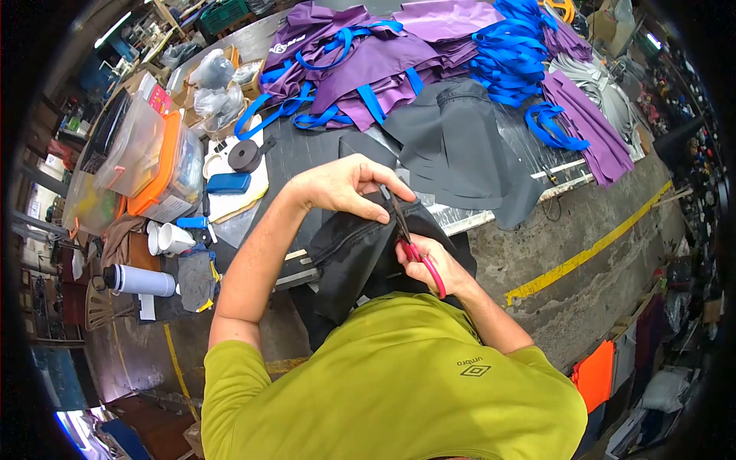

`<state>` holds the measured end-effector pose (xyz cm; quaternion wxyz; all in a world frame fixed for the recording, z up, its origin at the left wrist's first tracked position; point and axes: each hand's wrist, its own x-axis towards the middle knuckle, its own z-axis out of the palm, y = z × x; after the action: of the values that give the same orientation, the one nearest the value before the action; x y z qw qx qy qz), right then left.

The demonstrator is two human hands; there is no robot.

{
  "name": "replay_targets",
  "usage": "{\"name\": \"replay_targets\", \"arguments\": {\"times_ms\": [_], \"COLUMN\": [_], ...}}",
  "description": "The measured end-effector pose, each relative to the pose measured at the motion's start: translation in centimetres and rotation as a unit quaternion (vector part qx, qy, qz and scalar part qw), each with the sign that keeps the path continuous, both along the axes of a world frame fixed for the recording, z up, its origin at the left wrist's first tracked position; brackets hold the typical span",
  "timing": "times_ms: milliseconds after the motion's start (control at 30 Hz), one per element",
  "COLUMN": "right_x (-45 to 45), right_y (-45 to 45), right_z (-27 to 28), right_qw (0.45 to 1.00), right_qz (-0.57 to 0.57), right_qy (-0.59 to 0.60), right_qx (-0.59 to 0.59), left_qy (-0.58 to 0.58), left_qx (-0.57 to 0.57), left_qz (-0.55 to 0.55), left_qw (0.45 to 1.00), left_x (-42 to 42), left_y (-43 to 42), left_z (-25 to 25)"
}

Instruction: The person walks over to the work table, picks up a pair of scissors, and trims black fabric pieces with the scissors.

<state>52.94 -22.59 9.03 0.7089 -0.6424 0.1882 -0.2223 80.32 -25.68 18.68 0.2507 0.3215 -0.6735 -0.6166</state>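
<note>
My right hand [435,264] is wrapped around a pair of scissors [432,274] with pink-red handles. Their dark blades point up and away from me, and the tips lie by the fingers of my left hand [356,188]. That hand has its thumb and forefinger closed on the edge of a piece of black fabric [345,261], which hangs over the table's near edge onto my lap. A seam or zipper-like strip runs along the fabric. Its far side is partly hidden by my hands.
Behind my hands lies more dark fabric [460,146]. Purple bags [368,69] with blue straps [506,61] are heaped at the back. To the left stand plastic boxes with orange lids [157,165], a black tape roll [244,156], white cups [175,238] and a bottle [142,280].
</note>
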Motion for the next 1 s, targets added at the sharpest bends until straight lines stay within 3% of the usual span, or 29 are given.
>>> {"name": "replay_targets", "arguments": {"times_ms": [333, 433, 467, 533, 567, 667, 767, 867, 900, 1000], "right_x": [-0.9, -0.6, -0.9, -0.7, -0.7, -0.8, -0.7, 0.3, 0.2, -0.8], "right_y": [0.3, -0.4, -0.4, -1.6, -2.5, -6.5, -7.7, -5.1, -6.1, -9.1], "right_z": [0.0, 0.2, -0.3, -0.4, -0.1, -0.6, -4.6, -1.8, -4.5, -1.8], "right_qw": [0.992, 0.998, 0.997, 0.983, 0.969, 0.966, 0.982, 0.95, 0.952, 0.97], "right_qz": [-0.03, -0.013, -0.011, -0.126, -0.188, -0.214, -0.018, 0.033, 0.004, -0.069], "right_qy": [0.102, -0.045, -0.074, -0.125, -0.154, -0.139, -0.154, -0.216, -0.219, -0.183], "right_qx": [0.07, -0.043, 0.036, -0.042, -0.039, -0.038, 0.105, 0.223, 0.213, 0.147], "left_qy": [0.015, -0.042, -0.015, -0.045, -0.042, -0.036, -0.035, -0.099, -0.122, -0.15], "left_qx": [0.015, 0.012, 0.009, -0.005, -0.033, -0.213, -0.257, -0.261, -0.25, -0.291], "left_qz": [-0.004, -0.023, -0.02, -0.016, -0.034, -0.117, -0.133, -0.098, -0.087, 0.005], "left_qw": [1.0, 0.999, 1.0, 0.999, 0.998, 0.969, 0.957, 0.955, 0.956, 0.945], "left_x": [-0.2, -0.5, -0.1, 0.0, -0.2, -1.8, -2.6, -1.5, -0.9, 0.5], "left_y": [0.1, 0.1, 0.1, 1.2, 1.9, 3.8, 5.2, 5.6, 5.8, 6.4], "left_z": [-0.8, -1.4, -2.3, -0.7, 0.5, 5.5, 7.8, 9.3, 9.5, 9.0]}}
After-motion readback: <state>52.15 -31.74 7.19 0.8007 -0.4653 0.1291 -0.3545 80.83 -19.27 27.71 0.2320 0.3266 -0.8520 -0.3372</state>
